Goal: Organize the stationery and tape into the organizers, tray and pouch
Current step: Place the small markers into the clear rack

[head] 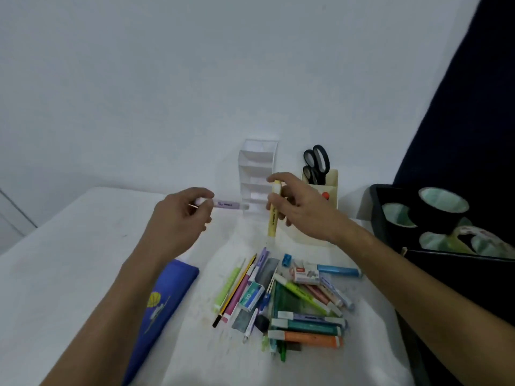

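White tabletop: our left hand (181, 211) pinches a lilac highlighter (228, 204) lying sideways; our right hand (299, 203) grips an upright yellow highlighter (272, 218), nearer the clear tiered organizer (257, 162) just beyond.

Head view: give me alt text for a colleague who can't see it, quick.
Over a white table, the left hand holds a lilac highlighter level and the right hand a yellow highlighter upright, before a clear tiered organizer. Loose stationery lies nearer, a blue pouch left, a black tray of tape rolls right.
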### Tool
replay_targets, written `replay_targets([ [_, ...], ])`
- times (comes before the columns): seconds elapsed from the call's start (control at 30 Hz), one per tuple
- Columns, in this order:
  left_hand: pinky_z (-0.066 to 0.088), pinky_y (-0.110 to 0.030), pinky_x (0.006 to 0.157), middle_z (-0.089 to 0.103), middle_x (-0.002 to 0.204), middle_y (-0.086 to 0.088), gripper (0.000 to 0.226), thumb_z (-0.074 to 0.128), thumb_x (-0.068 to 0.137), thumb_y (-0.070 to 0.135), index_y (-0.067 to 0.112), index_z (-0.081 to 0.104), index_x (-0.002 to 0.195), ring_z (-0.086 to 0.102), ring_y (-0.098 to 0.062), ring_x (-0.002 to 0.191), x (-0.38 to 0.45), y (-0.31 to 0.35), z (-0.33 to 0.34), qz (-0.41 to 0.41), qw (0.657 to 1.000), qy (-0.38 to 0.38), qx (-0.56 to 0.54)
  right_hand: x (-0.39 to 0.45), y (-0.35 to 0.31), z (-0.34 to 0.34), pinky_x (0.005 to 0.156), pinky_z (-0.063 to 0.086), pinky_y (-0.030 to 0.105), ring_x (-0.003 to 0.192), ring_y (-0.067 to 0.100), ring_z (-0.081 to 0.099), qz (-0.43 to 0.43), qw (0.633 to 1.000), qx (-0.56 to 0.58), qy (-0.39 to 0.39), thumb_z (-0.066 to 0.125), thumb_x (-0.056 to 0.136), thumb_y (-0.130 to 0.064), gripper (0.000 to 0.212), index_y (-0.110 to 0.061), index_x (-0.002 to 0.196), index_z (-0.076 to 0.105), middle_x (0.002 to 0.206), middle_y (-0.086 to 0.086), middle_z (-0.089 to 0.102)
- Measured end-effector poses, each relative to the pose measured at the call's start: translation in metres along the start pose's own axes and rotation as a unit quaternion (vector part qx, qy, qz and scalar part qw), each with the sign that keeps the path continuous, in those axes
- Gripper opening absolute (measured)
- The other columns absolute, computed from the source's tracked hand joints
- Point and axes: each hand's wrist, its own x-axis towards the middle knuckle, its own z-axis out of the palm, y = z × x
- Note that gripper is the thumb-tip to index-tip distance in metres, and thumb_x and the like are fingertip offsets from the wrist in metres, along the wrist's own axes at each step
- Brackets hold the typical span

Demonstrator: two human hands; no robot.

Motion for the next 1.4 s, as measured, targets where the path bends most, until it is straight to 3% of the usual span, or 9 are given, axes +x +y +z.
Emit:
replay_targets([
  [0.07, 0.05, -0.016, 0.069, 0.07, 0.088, 0.005, 0.018, 0.059, 0.09, 0.024, 0.024, 0.065, 0.107, 0.067, -0.009, 0.074, 0.015, 0.016, -0.007, 0.077, 0.991, 0.046, 0.096, 0.014, -0.006, -0.006, 0.074, 0.056, 0.037, 0.075, 0.016, 0.063, -0.019, 0.997, -0.004, 0.078, 0.055, 0.096, -0.024, 0.027, -0.019, 0.122, 0.05, 0.089, 0.002, 0.068],
  [0.13, 0.047, -0.013, 0.069, 0.067, 0.089, 0.007, 0.021, 0.061, 0.089, 0.022, 0.02, 0.063, 0.11, 0.065, -0.007, 0.076, 0.03, 0.028, -0.01, 0.144, 0.978, 0.079, 0.129, 0.029, -0.012, -0.012, 0.072, 0.055, 0.029, 0.071, 0.011, 0.063, -0.047, 0.987, -0.004, 0.156, 0.062, 0.092, -0.02, 0.019, -0.011, 0.109, 0.059, 0.084, 0.001, 0.068],
  [0.2, 0.051, -0.02, 0.068, 0.067, 0.084, 0.006, 0.016, 0.063, 0.088, 0.022, 0.016, 0.064, 0.103, 0.067, -0.009, 0.076, 0.046, 0.036, -0.01, 0.19, 0.968, 0.087, 0.137, 0.043, -0.016, -0.016, 0.065, 0.046, 0.011, 0.063, 0.002, 0.059, -0.069, 0.975, -0.015, 0.21, 0.067, 0.089, -0.016, 0.014, -0.008, 0.1, 0.065, 0.079, -0.002, 0.066],
  [0.33, 0.05, -0.027, 0.058, 0.07, 0.081, 0.004, 0.008, 0.062, 0.089, 0.021, 0.017, 0.066, 0.095, 0.065, -0.01, 0.066, 0.072, 0.041, -0.002, 0.215, 0.963, 0.054, 0.155, 0.064, -0.016, -0.016, 0.069, 0.045, 0.006, 0.071, 0.002, 0.062, -0.088, 0.958, -0.04, 0.271, 0.072, 0.084, -0.015, 0.017, -0.012, 0.101, 0.071, 0.092, 0.001, 0.066],
  [0.43, 0.042, -0.023, 0.053, 0.069, 0.082, 0.002, 0.008, 0.059, 0.09, 0.019, 0.016, 0.065, 0.094, 0.055, -0.006, 0.056, 0.085, 0.039, 0.007, 0.217, 0.957, 0.036, 0.19, 0.075, -0.007, -0.007, 0.071, 0.05, 0.015, 0.071, 0.012, 0.063, -0.132, 0.947, -0.093, 0.278, 0.075, 0.081, -0.01, 0.019, -0.007, 0.099, 0.072, 0.09, 0.004, 0.066],
  [0.63, 0.051, -0.033, 0.071, 0.07, 0.091, 0.0, 0.01, 0.057, 0.089, 0.016, 0.011, 0.065, 0.093, 0.064, -0.021, 0.082, 0.116, 0.025, 0.026, 0.218, 0.948, -0.018, 0.232, 0.099, 0.013, 0.015, 0.072, 0.054, 0.043, 0.077, 0.028, 0.064, -0.155, 0.949, -0.133, 0.241, 0.071, 0.08, -0.001, 0.017, 0.0, 0.097, 0.073, 0.086, 0.015, 0.069],
  [0.77, 0.05, -0.036, 0.07, 0.069, 0.087, -0.003, 0.013, 0.056, 0.089, 0.018, 0.011, 0.066, 0.093, 0.061, -0.021, 0.076, 0.131, 0.02, 0.035, 0.216, 0.945, -0.027, 0.246, 0.112, 0.024, 0.027, 0.073, 0.04, 0.029, 0.089, 0.025, 0.055, -0.091, 0.949, -0.199, 0.226, 0.064, 0.089, -0.015, 0.019, -0.011, 0.106, 0.072, 0.099, 0.004, 0.072],
  [1.0, 0.049, -0.038, 0.067, 0.065, 0.086, -0.006, 0.015, 0.055, 0.09, 0.021, 0.015, 0.069, 0.089, 0.059, -0.026, 0.077, 0.148, 0.011, 0.046, 0.187, 0.936, -0.065, 0.292, 0.127, 0.029, 0.039, 0.063, 0.04, 0.032, 0.086, 0.024, 0.05, -0.035, 0.951, -0.229, 0.203, 0.059, 0.092, -0.023, 0.013, -0.019, 0.092, 0.072, 0.08, 0.001, 0.069],
  [1.4, 0.051, -0.041, 0.067, 0.063, 0.084, -0.012, 0.017, 0.059, 0.088, 0.021, 0.012, 0.073, 0.09, 0.059, -0.028, 0.076, 0.16, 0.001, 0.057, 0.217, 0.937, -0.07, 0.263, 0.141, 0.045, 0.044, 0.064, 0.035, 0.027, 0.08, 0.015, 0.041, -0.035, 0.927, -0.308, 0.21, 0.056, 0.093, -0.022, 0.017, -0.025, 0.1, 0.072, 0.087, -0.006, 0.071],
])
